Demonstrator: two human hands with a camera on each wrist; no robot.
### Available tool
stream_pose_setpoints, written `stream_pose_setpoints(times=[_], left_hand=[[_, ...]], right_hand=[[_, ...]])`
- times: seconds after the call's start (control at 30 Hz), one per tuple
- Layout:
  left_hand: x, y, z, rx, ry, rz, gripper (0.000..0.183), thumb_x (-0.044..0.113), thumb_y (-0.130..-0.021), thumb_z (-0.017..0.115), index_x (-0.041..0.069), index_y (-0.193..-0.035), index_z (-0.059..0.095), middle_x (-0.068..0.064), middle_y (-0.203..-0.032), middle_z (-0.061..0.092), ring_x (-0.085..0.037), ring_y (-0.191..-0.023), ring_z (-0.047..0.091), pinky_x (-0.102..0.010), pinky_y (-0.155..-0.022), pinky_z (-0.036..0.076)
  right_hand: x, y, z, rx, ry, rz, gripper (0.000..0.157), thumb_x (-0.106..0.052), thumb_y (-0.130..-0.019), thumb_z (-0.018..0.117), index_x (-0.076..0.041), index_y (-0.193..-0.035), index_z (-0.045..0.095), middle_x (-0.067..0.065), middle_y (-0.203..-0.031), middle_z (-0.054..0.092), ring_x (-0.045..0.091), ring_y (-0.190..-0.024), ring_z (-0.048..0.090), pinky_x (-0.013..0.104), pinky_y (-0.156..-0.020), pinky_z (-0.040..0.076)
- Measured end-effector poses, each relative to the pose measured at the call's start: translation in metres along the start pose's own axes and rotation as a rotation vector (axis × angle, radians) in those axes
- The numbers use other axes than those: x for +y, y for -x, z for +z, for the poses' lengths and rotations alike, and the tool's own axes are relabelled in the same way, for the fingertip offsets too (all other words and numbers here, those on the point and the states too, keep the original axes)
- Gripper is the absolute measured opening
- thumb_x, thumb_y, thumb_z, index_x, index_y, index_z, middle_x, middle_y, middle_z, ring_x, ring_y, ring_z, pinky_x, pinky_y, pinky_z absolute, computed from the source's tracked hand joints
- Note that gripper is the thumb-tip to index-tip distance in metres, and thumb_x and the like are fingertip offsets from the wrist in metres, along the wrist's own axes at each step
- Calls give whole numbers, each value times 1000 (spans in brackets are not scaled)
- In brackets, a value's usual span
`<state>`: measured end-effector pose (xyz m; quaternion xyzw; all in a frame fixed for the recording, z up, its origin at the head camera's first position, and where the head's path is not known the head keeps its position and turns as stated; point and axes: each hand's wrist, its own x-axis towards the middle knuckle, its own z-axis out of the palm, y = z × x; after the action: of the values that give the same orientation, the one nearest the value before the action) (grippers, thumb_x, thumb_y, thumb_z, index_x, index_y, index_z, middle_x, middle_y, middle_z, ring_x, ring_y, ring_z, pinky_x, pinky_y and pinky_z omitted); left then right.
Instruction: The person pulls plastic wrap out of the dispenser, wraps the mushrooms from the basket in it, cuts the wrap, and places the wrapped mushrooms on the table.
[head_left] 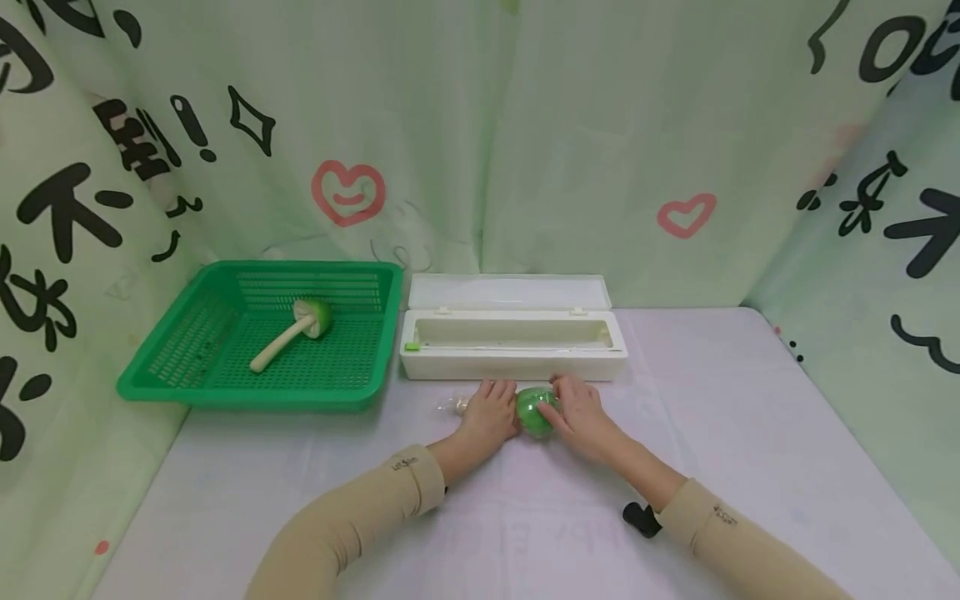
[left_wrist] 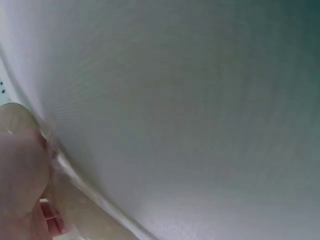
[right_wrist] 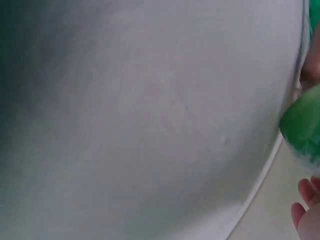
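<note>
A green-capped toy mushroom (head_left: 534, 412), wrapped in clear plastic film (head_left: 448, 406), lies on the table below the white box. My left hand (head_left: 491, 412) grips its pale stem, fingers curled over it. The film sticks out past that hand at the stem's end. With thumb and fingers, my right hand (head_left: 587, 421) holds the film at the right side of the cap. In the left wrist view the filmed stem (left_wrist: 87, 207) runs beside the hand. The right wrist view has the shiny cap (right_wrist: 302, 125) at its right edge, fingertips (right_wrist: 306, 190) close below.
Behind the hands stands a long white box (head_left: 513, 367) with its lid (head_left: 510, 292) raised and a small green tab at its left. Left of it, a green basket (head_left: 243, 398) holds another green-capped mushroom (head_left: 288, 337). Printed curtains (head_left: 570, 150) enclose the white-covered table (head_left: 540, 533).
</note>
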<state>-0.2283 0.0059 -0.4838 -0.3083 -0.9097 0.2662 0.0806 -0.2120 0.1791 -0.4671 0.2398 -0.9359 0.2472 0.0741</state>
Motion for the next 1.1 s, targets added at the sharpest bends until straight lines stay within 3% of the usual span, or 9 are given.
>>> stream_pose_setpoints(times=[0.1,0.17,0.3,0.4,0.5,0.67,0.87,1.1], left_hand=[[0,0,0,-7,-2,8,54,57,-90,33,20,-126,51,6,-124,46,-11,-110,38,-30,-94,30],[1,1,-1,-13,-6,13,55,56,-91,33,19,-127,51,5,-124,46,-11,-110,39,-29,-94,31],[1,2,-1,-28,-4,23,55,57,-91,32,19,-127,51,5,-121,47,-11,-109,39,-29,-94,31],[0,2,-2,-46,3,25,56,57,-91,32,19,-127,50,6,-122,47,-11,-112,39,-29,-95,31],[-3,1,-2,-55,23,29,55,58,-90,33,21,-128,50,7,-125,47,-11,-115,40,-28,-96,31],[-16,6,6,-20,147,21,53,59,-88,38,20,-122,50,4,-121,46,-12,-114,41,-29,-95,32],[-42,30,25,2,268,-47,58,61,-85,44,13,-115,51,-2,-119,48,-17,-113,44,-35,-96,34],[-52,49,29,-48,267,-106,45,44,-90,49,6,-113,57,-6,-114,52,-20,-110,45,-39,-95,34]], right_hand=[[0,-6,9,-11,-73,-21,47,-31,-98,38,8,-122,32,27,-118,43,41,-109,44,54,-92,33],[-2,-8,11,-21,-46,-37,59,-40,-97,32,9,-129,29,28,-122,43,41,-112,44,54,-92,33],[-4,-10,12,-22,236,-114,72,-57,-92,18,4,-121,44,20,-115,52,34,-108,50,51,-93,33],[-5,-10,11,-11,446,-177,74,-60,-91,10,-1,-111,50,14,-104,58,29,-100,56,50,-93,32],[-6,-10,9,-2,547,-208,73,-59,-92,7,-3,-107,51,12,-100,60,27,-96,58,50,-93,33],[-3,-9,10,19,577,-233,74,-58,-91,2,-5,-105,51,9,-96,60,26,-91,59,46,-89,34],[-1,-9,12,14,510,-208,71,-59,-92,5,-6,-104,49,9,-94,60,26,-90,58,46,-89,33],[-2,-9,10,22,480,-187,67,-60,-92,12,-6,-102,50,8,-90,59,25,-86,57,46,-88,33]])
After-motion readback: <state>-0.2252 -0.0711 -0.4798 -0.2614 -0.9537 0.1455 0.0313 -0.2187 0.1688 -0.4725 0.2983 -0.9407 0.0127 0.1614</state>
